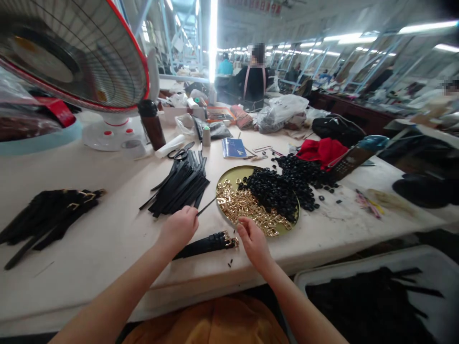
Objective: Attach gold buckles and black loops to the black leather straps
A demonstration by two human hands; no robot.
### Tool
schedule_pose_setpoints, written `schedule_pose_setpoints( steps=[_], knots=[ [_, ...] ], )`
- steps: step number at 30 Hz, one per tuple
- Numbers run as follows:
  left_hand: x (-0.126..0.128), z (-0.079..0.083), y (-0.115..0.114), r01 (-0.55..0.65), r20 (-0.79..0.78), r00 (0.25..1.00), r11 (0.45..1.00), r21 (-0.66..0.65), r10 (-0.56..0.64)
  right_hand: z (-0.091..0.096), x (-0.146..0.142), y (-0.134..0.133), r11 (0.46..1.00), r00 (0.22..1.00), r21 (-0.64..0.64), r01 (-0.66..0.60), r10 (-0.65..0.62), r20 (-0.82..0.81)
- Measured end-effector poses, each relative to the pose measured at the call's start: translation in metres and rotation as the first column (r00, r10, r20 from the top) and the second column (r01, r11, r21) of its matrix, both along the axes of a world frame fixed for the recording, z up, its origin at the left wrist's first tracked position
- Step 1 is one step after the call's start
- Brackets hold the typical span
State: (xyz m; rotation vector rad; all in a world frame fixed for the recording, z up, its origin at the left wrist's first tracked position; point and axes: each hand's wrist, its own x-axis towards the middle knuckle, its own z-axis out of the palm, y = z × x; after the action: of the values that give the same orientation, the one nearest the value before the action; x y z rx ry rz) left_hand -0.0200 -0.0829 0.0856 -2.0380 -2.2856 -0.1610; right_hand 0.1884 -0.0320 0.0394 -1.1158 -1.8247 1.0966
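Observation:
My left hand (179,229) is closed on a thin black strap (207,206), whose free end points up and right toward the round tray (232,170). At the tray's near edge, my right hand (255,244) has thumb and fingers pinched together; what lies between them is too small to make out. Gold buckles (241,205) fill the tray's near left side, and small black loops (270,191) are heaped on its right. Between my forearms lies a bundle of black straps with gold buckles (206,244). Loose black straps (181,186) are piled beyond my left hand.
More buckled straps (53,212) lie far left. A fan (114,131), a dark bottle (152,125), scissors (181,152) and a blue booklet (234,148) stand or lie behind. Red cloth (321,152) is at right. A white bin (426,255) holds black pieces below the table edge.

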Motion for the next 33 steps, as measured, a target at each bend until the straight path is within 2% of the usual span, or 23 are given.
schedule_pose_setpoints(
  steps=[3, 5, 7, 9, 11, 13, 14, 15, 17, 20, 23, 27, 28, 30, 31, 33],
  knots=[
    [0.019, 0.005, -0.024, 0.272, 0.061, 0.961, 0.962, -0.021, -0.270, 0.008, -0.002, 0.009, 0.956, 0.968, -0.290, -0.032, -0.042, -0.246],
    [0.030, 0.006, -0.031, 0.336, 0.218, 0.917, 0.942, 0.025, -0.333, 0.015, -0.004, 0.009, 0.930, 0.946, -0.362, -0.062, -0.060, -0.317],
    [0.038, 0.006, -0.031, 0.284, 0.479, 0.837, 0.958, 0.033, -0.265, 0.020, -0.007, 0.006, 0.922, 0.937, -0.373, -0.110, -0.029, -0.347],
    [0.045, 0.005, -0.025, 0.255, 0.756, 0.646, 0.963, -0.087, -0.103, 0.023, -0.008, 0.003, 0.910, 0.933, -0.365, -0.197, 0.060, -0.354],
    [0.050, 0.004, -0.019, 0.295, 0.914, 0.397, 0.930, -0.220, 0.091, 0.021, -0.004, 0.007, 0.922, 0.947, -0.310, -0.231, 0.139, -0.291],
    [0.053, 0.004, -0.014, 0.299, 0.954, 0.178, 0.910, -0.286, 0.241, 0.016, 0.007, 0.022, 0.973, 0.985, -0.176, -0.146, 0.128, -0.113],
    [0.054, 0.004, -0.013, 0.276, 0.952, 0.090, 0.911, -0.306, 0.293, 0.013, 0.015, 0.033, 0.996, 0.998, -0.065, -0.058, 0.060, 0.021],
    [0.056, 0.006, -0.012, 0.248, 0.944, 0.012, 0.913, -0.323, 0.331, 0.011, 0.024, 0.046, 0.997, 0.984, 0.069, 0.040, -0.051, 0.170],
    [0.057, 0.010, -0.013, 0.198, 0.921, -0.104, 0.915, -0.351, 0.376, 0.007, 0.043, 0.074, 0.930, 0.856, 0.331, 0.159, -0.297, 0.423],
    [0.060, 0.015, -0.015, 0.153, 0.897, -0.194, 0.915, -0.373, 0.398, 0.006, 0.064, 0.105, 0.882, 0.747, 0.426, 0.201, -0.419, 0.516],
    [0.064, 0.017, -0.015, 0.166, 0.879, -0.237, 0.909, -0.382, 0.413, 0.005, 0.066, 0.118, 0.888, 0.699, 0.428, 0.170, -0.415, 0.583],
    [0.069, 0.018, -0.012, 0.178, 0.849, -0.277, 0.893, -0.414, 0.449, 0.004, 0.060, 0.118, 0.895, 0.675, 0.429, 0.122, -0.392, 0.625],
    [0.069, 0.018, -0.011, 0.180, 0.841, -0.292, 0.890, -0.420, 0.456, 0.005, 0.059, 0.116, 0.894, 0.692, 0.430, 0.123, -0.388, 0.609],
    [0.069, 0.019, -0.011, 0.188, 0.825, -0.331, 0.889, -0.419, 0.458, 0.009, 0.059, 0.109, 0.907, 0.784, 0.386, 0.168, -0.360, 0.506],
    [0.068, 0.019, -0.011, 0.197, 0.817, -0.351, 0.889, -0.414, 0.458, 0.012, 0.059, 0.103, 0.928, 0.850, 0.315, 0.200, -0.324, 0.415],
    [0.068, 0.019, -0.011, 0.217, 0.803, -0.388, 0.891, -0.398, 0.453, 0.017, 0.055, 0.086, 0.979, 0.962, 0.050, 0.198, -0.204, 0.180]
  ],
)
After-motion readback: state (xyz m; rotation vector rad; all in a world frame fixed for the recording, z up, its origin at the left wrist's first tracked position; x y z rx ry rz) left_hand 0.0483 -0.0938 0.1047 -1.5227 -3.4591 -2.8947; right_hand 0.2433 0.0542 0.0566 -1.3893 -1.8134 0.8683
